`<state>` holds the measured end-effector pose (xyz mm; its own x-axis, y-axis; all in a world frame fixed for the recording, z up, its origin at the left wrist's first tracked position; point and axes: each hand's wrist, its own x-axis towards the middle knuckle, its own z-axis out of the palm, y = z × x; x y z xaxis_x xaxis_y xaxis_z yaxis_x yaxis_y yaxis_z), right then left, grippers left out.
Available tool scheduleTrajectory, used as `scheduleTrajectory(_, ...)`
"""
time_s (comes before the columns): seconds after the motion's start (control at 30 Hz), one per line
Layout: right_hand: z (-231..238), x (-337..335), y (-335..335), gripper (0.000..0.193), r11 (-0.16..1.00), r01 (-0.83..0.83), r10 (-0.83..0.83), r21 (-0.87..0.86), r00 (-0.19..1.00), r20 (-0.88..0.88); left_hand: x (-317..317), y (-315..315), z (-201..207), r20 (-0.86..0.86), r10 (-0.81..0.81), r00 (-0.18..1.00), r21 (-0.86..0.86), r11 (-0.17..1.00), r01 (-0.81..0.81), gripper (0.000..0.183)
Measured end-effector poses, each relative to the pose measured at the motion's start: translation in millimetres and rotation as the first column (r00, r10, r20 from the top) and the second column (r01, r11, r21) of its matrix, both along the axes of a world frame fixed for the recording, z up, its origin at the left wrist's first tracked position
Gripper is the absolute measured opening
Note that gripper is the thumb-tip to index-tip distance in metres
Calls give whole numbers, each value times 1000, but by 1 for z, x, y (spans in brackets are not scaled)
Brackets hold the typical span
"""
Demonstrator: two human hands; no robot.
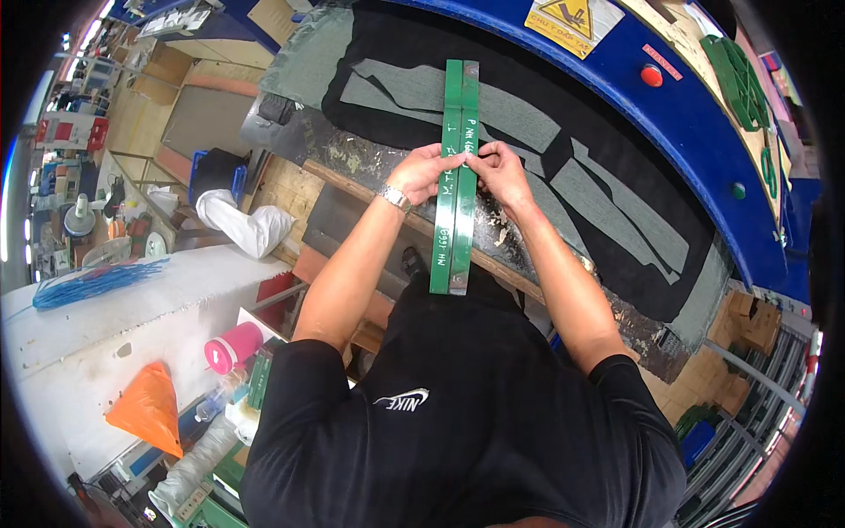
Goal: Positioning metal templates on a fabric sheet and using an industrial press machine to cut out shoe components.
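Observation:
Two long, narrow green cutting dies (pixel 445 224) lie side by side, upright in the view, with white handwriting along them. Their far ends overlap a black fabric stack (pixel 396 35); their near ends reach toward my body. At mid-length, my left hand (pixel 421 173) grips the left edge, its thumb across the top. On the opposite edge, my right hand (pixel 503 176) is closed, thumb and fingers pinching the dies near the left thumb. Long grey shapes (pixel 607 202) show within the black fabric on both sides of the dies. Both palms are hidden.
Beyond the fabric curves a blue machine beam (pixel 678 132) with a red button (pixel 651 76) and a yellow warning sign (pixel 576 22). A wooden strip (pixel 339 180) edges the worn worktable. At left, a white table (pixel 70 343) carries blue cords (pixel 97 283) and an orange bag (pixel 150 409).

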<state>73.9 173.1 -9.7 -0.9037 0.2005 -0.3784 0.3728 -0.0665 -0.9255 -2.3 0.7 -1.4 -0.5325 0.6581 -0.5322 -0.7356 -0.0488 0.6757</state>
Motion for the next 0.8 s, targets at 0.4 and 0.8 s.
scheduleTrajectory(0.4,4,31,-17,39,987,-26,30,-159,999,19,16,-31,-20,46,113,993,242,963,-121,36)
scheduleTrajectory(0.8,-28,43,-51,27,704,-710,710,11,704,-38,247,-220,39,-177,887,427,115,449,-886,30)
